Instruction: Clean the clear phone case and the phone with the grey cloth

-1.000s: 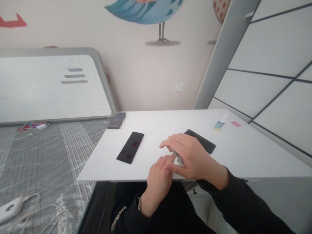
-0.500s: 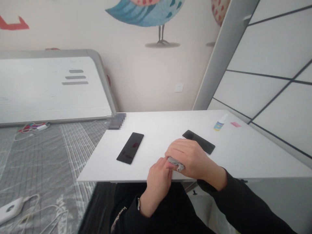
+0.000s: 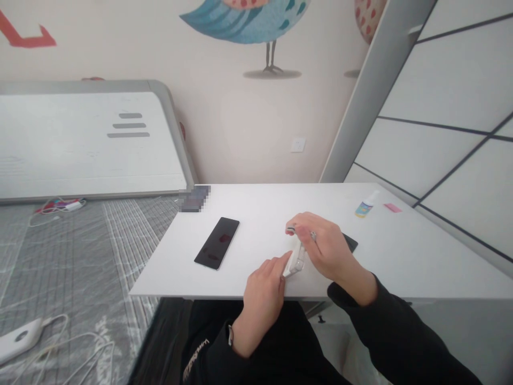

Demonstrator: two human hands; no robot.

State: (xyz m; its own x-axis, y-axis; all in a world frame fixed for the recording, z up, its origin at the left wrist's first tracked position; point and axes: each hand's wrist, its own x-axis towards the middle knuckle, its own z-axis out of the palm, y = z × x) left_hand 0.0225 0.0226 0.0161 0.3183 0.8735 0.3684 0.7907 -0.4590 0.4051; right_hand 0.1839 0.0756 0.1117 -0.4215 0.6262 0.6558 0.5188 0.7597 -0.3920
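Both hands [image 3: 320, 248] closed on a clear case [image 3: 295, 260] (tilted upright).

Counted two dark phones on the white table [image 3: 256, 206]: one phone [image 3: 217, 243] at 9 o'clock of the hands, a second phone [image 3: 350, 243] at 3 o'clock, mostly hidden behind the right hand [image 3: 320, 247]. One thin clear piece [image 3: 295, 260] was pinched between that and the left hand [image 3: 262, 291]. One small spray bottle [image 3: 366, 203] and one pink slip [image 3: 391, 207] at 2 o'clock. Two hands total. One white charger [image 3: 18, 339] on the floor at 8 o'clock.
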